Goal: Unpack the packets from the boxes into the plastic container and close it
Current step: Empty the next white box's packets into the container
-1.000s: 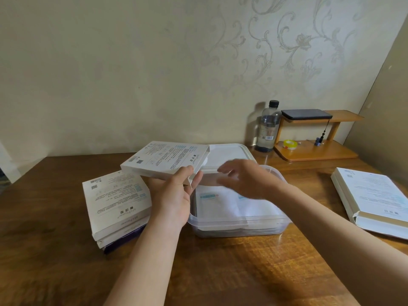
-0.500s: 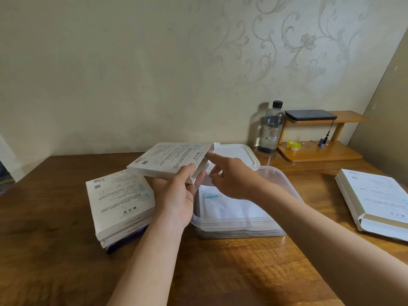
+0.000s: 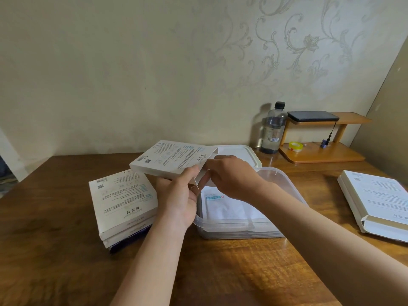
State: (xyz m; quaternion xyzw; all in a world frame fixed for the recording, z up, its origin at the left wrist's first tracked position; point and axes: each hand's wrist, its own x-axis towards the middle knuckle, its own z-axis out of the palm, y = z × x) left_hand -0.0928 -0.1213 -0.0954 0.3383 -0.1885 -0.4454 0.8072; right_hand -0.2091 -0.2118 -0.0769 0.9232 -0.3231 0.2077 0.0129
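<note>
Two hands meet at one box, where a second ago only the left hand had it and the right hand was passing loose and blurred over the plastic container. Half a second ago the right hand had swung across to the box's near end, and now its fingers are bent in against the flap there. Whether they already pinch the flap or something inside I cannot tell, as the tips are hidden against the card. The left fingers grip the box from below with the thumb on top, holding it off the desk, just left of and above the container. By my reading, one drop-off is finished and the next box is being opened for emptying. The container stands open on the desk and holds a flat layer of white packets, the top one with a blue label. It looks to have room above them. Its white lid lies flat behind it, so closing is not yet done. A stack of boxes waits to the left, seemingly unopened. Another box lies well apart on the right with its end torn open, probably already emptied.
</note>
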